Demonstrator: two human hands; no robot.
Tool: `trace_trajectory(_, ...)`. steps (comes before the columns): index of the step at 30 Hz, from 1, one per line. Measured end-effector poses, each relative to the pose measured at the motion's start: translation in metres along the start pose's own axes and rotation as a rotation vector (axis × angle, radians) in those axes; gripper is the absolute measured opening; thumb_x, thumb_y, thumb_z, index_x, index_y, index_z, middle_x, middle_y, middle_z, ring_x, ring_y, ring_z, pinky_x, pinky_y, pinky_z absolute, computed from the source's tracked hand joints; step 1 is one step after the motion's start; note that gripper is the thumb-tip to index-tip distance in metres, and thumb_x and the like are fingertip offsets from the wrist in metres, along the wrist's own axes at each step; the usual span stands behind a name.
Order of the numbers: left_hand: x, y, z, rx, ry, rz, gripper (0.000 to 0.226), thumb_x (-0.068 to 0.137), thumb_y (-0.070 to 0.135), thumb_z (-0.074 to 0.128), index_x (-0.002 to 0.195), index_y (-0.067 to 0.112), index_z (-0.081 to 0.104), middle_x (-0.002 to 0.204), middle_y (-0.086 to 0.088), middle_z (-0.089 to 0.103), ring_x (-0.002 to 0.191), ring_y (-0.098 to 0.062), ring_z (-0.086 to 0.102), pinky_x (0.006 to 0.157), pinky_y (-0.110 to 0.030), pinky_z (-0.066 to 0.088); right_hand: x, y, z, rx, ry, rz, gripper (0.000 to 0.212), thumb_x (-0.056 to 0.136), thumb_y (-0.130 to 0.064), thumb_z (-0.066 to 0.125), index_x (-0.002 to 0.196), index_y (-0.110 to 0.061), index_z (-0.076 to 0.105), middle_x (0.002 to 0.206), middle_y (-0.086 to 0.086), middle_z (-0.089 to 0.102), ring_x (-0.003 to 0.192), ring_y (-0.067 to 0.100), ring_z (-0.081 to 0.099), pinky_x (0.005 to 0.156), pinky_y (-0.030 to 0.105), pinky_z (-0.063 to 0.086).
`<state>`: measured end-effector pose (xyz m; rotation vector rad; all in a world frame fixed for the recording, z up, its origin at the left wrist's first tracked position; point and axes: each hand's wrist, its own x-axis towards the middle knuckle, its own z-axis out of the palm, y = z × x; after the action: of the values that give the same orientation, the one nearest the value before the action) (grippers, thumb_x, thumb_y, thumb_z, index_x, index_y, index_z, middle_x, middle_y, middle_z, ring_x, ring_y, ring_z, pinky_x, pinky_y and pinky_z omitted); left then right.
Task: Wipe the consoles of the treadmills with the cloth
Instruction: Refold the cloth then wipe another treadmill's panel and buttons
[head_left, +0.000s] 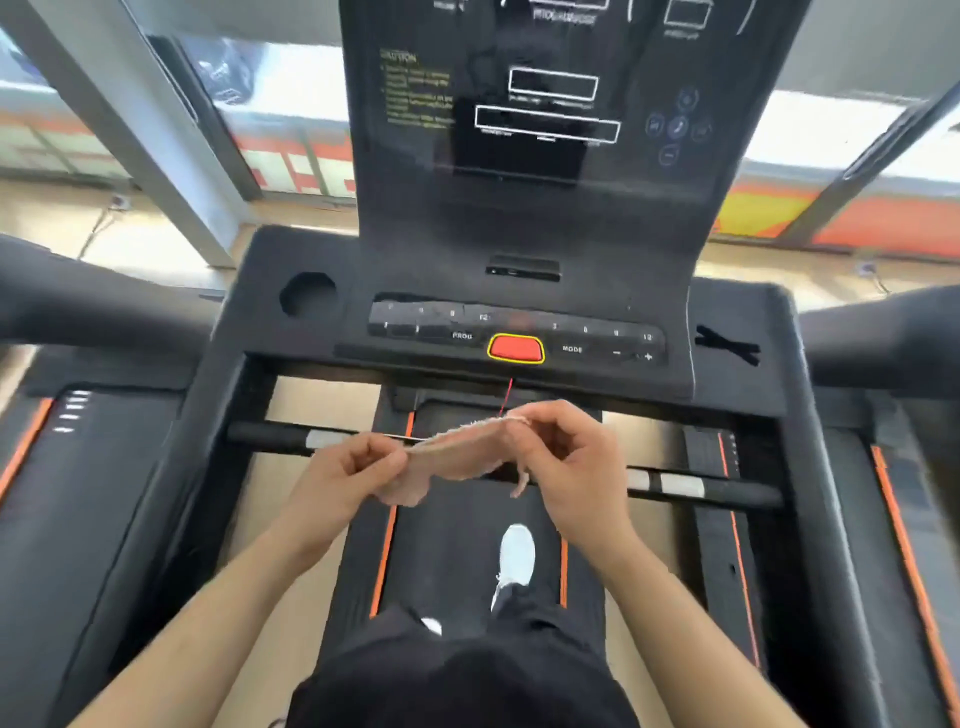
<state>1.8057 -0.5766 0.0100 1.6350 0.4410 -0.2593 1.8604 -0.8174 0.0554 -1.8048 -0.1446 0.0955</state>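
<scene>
Wiping not yet begun here, I judge: left hand (349, 470) and right hand (566, 467) pinch the cloth (457, 452), clear of the console (519, 332).

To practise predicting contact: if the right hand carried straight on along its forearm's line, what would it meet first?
Probably the console's button panel near the red button, since the right hand, pinching the cloth, aims up and leftward at it. Depth is unclear; the red cord hanging there may come first.
</scene>
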Motion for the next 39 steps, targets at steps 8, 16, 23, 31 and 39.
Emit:
trace_trajectory(8, 0.069, 0.078, 0.003, -0.097, 0.328, 0.151, 0.012, 0.097, 0.010, 0.066, 0.095, 0.016, 0.076, 0.083, 0.005, 0.073, 0.078, -0.010, 0.061, 0.075, -0.030, 0.050, 0.141, -0.046, -0.002, 0.062, -0.077, -0.152, 0.028, 0.094, -0.008, 0.070, 0.087, -0.034, 0.069, 0.086, 0.000, 0.074, 0.066, 0.017, 0.071, 0.056, 0.031, 0.055)
trace_trajectory(16, 0.159, 0.157, -0.043, 0.026, 0.434, 0.356, 0.012, 0.096, 0.019, 0.070, 0.098, 0.030, 0.074, 0.095, 0.009, 0.075, 0.092, -0.003, 0.068, 0.084, -0.019, 0.054, 0.254, -0.096, 0.036, -0.111, 0.057, -0.378, 0.009, 0.094, -0.008, 0.069, 0.095, -0.015, 0.074, 0.088, -0.017, 0.070, 0.084, -0.005, 0.064, 0.077, 0.009, 0.048)
trace_trajectory(23, 0.238, 0.178, -0.082, -0.068, 0.476, 0.408, 0.013, 0.088, 0.019, 0.076, 0.088, 0.032, 0.075, 0.086, 0.009, 0.076, 0.083, -0.011, 0.071, 0.082, -0.029, 0.058, 0.330, -0.116, 0.092, -0.262, 0.168, -0.562, 0.020, 0.098, -0.006, 0.062, 0.115, -0.010, 0.070, 0.107, -0.005, 0.071, 0.100, 0.003, 0.064, 0.091, 0.017, 0.052)
trace_trajectory(31, 0.297, 0.163, -0.078, -0.195, 0.555, 0.241, 0.015, 0.094, 0.037, 0.071, 0.092, 0.022, 0.072, 0.093, 0.006, 0.074, 0.092, -0.019, 0.071, 0.088, -0.035, 0.058, 0.380, -0.067, 0.140, -1.295, -0.176, -0.971, 0.058, 0.104, -0.048, 0.044, 0.157, -0.029, 0.035, 0.163, 0.017, 0.031, 0.140, 0.047, 0.034, 0.118, 0.062, 0.023)
trace_trajectory(39, 0.293, 0.138, -0.068, -0.190, 0.607, 0.257, 0.008, 0.098, 0.025, 0.065, 0.096, 0.018, 0.069, 0.096, 0.009, 0.073, 0.097, -0.005, 0.067, 0.091, -0.028, 0.053, 0.401, -0.045, 0.127, -1.626, -0.376, -1.175, 0.072, 0.098, -0.074, 0.027, 0.161, -0.042, 0.012, 0.171, 0.000, 0.012, 0.144, 0.050, 0.020, 0.115, 0.073, 0.010)
